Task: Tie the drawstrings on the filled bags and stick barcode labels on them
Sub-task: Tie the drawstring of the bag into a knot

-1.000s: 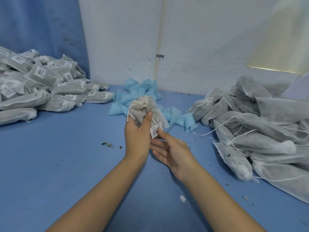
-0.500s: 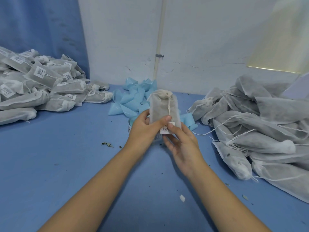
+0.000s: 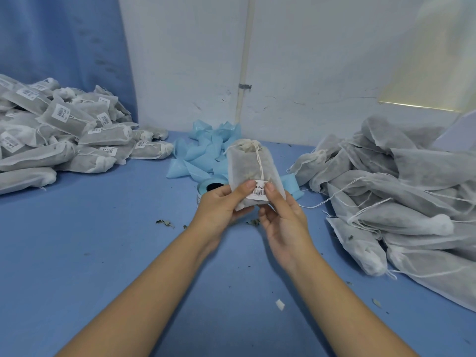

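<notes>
A filled white mesh bag (image 3: 248,166) stands upright in front of me, its drawstring (image 3: 258,158) tied at the top and hanging down its front. My left hand (image 3: 222,204) grips the bag's lower left, thumb on the front. My right hand (image 3: 282,217) grips the lower right, thumb pressing a white barcode label (image 3: 258,190) onto the bag's front. A blue label roll (image 3: 210,188) lies on the table just behind my left hand.
A heap of labelled, tied bags (image 3: 64,140) fills the far left of the blue table (image 3: 90,253). Bags without labels (image 3: 401,197) are piled at the right. Blue backing scraps (image 3: 203,150) lie by the wall. Leaf crumbs (image 3: 163,222) dot the table.
The bag was turned from lying over my left hand to standing upright. The label moved from my right fingers onto the bag's front, and both thumbs came onto it.
</notes>
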Demonstrator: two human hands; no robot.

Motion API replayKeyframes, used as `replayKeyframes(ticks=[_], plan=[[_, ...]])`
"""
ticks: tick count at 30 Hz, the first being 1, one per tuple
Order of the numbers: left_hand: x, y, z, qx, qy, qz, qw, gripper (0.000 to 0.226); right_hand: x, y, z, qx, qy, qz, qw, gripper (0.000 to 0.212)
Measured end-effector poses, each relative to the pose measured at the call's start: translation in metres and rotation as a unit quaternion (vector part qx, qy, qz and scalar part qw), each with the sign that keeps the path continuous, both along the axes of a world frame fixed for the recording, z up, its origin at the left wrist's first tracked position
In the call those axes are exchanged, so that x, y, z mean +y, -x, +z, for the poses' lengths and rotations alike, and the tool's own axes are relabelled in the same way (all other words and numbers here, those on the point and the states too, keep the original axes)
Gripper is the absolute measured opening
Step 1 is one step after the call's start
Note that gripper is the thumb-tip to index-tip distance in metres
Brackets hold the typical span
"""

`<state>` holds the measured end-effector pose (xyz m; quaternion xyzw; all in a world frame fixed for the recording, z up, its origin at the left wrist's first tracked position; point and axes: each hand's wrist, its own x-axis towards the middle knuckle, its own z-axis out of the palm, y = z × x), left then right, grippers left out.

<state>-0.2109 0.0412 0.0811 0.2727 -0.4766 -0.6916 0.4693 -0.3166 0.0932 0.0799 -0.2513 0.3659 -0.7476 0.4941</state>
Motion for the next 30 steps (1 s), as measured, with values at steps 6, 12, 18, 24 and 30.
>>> replayKeyframes(ticks=[6, 12, 18, 24, 30], plan=[[0.000, 0.001, -0.001, -0.012, 0.041, -0.005, 0.999, 0.017, 0.000, 0.000, -0.003, 0.014, -0.008, -0.020, 1.000, 0.017], [0.003, 0.001, -0.006, -0.187, 0.153, 0.061, 0.969, 0.029, -0.001, 0.003, -0.007, 0.021, -0.036, -0.055, 0.998, 0.005], [-0.005, -0.002, 0.011, 0.104, 0.004, 0.107, 0.989, 0.026, -0.005, 0.007, -0.011, -0.002, -0.072, -0.052, 0.996, 0.017], [-0.006, -0.005, 0.010, 0.124, 0.013, 0.044, 0.991, 0.079, -0.005, 0.014, -0.015, -0.018, -0.096, -0.069, 0.993, 0.002], [0.008, 0.005, 0.009, 0.019, 0.053, 0.023, 0.998, 0.054, -0.010, 0.034, -0.017, 0.035, -0.080, -0.185, 0.979, 0.034]])
